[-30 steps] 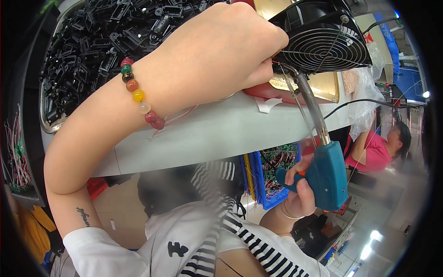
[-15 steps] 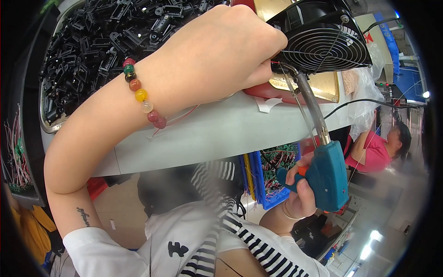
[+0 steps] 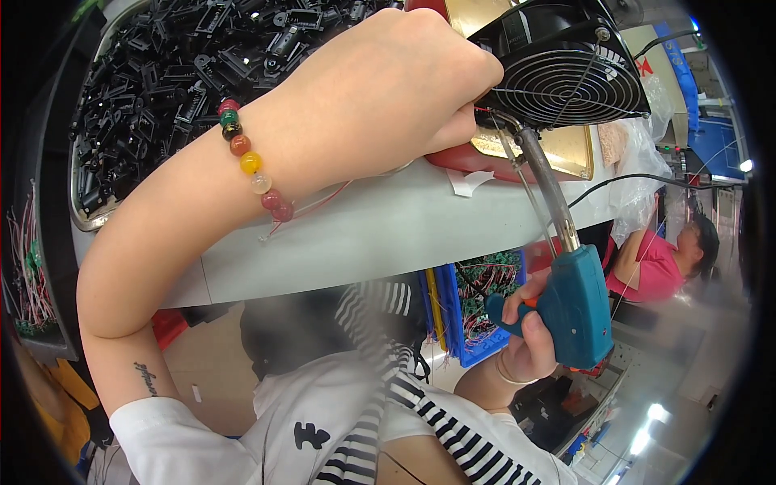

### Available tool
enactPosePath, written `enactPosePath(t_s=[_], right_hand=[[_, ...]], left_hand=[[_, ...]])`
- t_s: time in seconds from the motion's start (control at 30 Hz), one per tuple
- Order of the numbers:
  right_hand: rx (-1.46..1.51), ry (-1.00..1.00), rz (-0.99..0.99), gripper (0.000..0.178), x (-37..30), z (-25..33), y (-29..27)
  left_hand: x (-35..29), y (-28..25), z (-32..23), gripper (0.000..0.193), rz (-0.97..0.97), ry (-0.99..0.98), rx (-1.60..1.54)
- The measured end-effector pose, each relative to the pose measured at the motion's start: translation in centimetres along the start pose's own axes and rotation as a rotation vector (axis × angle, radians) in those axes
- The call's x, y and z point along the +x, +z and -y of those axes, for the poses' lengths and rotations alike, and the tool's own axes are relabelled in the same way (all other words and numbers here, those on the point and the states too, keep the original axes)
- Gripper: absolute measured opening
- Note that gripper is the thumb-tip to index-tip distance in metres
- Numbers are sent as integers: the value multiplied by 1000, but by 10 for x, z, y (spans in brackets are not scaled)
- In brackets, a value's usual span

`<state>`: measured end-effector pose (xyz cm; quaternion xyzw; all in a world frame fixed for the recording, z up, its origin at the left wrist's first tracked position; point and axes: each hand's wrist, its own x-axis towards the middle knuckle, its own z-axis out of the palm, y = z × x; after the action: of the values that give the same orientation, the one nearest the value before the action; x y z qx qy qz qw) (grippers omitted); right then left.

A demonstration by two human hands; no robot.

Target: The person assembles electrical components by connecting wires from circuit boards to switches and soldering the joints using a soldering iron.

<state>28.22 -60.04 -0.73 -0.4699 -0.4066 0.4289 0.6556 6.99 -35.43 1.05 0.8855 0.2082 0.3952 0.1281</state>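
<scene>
Head view: fan point(image 3: 566, 77) over soldering gun point(image 3: 570, 303)

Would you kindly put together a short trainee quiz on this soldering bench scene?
1. True or false: the right hand holds the teal soldering gun.
2. Where does the gun's metal tip point? A) at the tray of black parts; B) at the wires just below the black fan, beside the left hand; C) at the floor.
3. Fill in: the left wrist wears a bracelet of coloured ____.

Key: 1 true; 2 B; 3 beads.
</scene>
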Motion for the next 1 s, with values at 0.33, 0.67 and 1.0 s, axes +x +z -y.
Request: enactPosePath(t_s=[0.33,0.67,1.0], right_hand=[[-380,-209,-187,61,14,2,22],[-231,-122,-159,66,8,1,24],[-408,-176,-179,61,16,-2,33]], left_hand=[[0,0,1,7,-11,-1,-4],[0,-1,-1,7,2,-24,2],[-1,2,2,11,-22,-10,-7]])
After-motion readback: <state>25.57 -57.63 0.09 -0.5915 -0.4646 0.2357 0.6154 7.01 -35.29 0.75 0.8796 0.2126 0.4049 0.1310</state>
